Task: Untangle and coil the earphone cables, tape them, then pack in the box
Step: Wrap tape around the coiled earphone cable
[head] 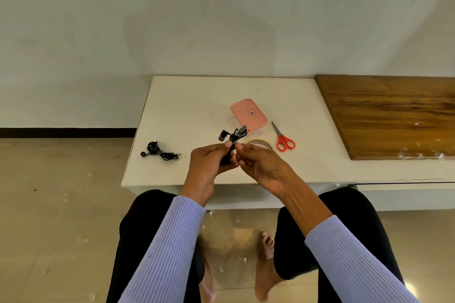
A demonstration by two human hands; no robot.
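Above the white table (187, 106), my left hand (209, 165) grips a bundled black earphone cable (234, 136), whose earbuds and plug stick up past my fingers. My right hand (261, 162) pinches the same bundle from the right, at its middle. A second black earphone cable (160, 151), coiled and bound, lies on the table's left part. A pink-lidded box (248, 114) stands shut behind my hands. A tape roll (261, 143) lies just beyond my right hand, partly hidden by it. Red-handled scissors (283, 138) lie to the right of the tape.
A brown wooden board (394, 115) covers the table's right side. The table stands against a white wall, with its left edge near the coiled cable. Small clear scraps litter the tiled floor (61, 204) around my knees and feet.
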